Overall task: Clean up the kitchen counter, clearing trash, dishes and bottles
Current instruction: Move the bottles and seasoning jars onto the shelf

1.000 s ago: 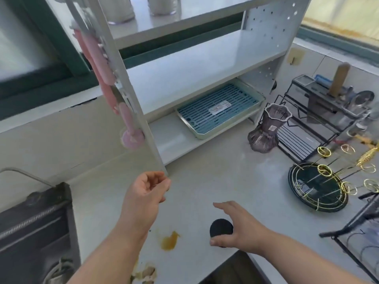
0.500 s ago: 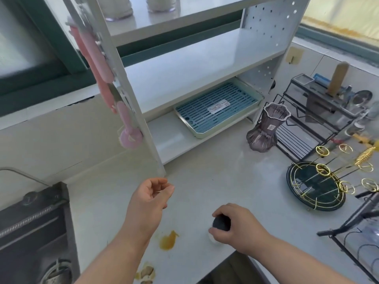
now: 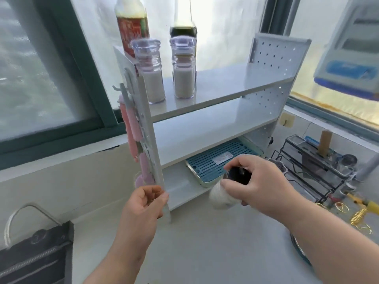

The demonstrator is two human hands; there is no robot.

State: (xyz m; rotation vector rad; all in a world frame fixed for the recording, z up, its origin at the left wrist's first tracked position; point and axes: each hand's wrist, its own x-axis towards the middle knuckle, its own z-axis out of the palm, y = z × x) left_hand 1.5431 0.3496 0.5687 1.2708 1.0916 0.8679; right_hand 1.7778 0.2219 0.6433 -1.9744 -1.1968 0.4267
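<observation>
My right hand (image 3: 256,181) grips a small jar with a black lid (image 3: 239,174) and a whitish body (image 3: 220,196), lifted off the white counter (image 3: 205,253) and tilted in front of the white shelf rack (image 3: 205,128). My left hand (image 3: 143,203) hovers beside the rack's front left post, fingers loosely curled, holding nothing. Two clear shakers (image 3: 150,78) (image 3: 183,72) with white powder stand on the rack's top shelf. Behind them stand a red-labelled bottle (image 3: 132,23) and a dark sauce bottle (image 3: 183,27).
A blue slotted tray (image 3: 215,162) lies on the rack's bottom shelf. Pink utensils (image 3: 133,136) hang on the rack's left side. A black wire organiser (image 3: 313,167) with a wooden-handled tool stands at right, gold whisks (image 3: 359,214) beside it. A dark bag (image 3: 34,255) sits at left.
My right hand closed on the black-lidded jar and lifted it off the counter toward the rack. The camera tilted up, bringing the top shelf and bottles into view.
</observation>
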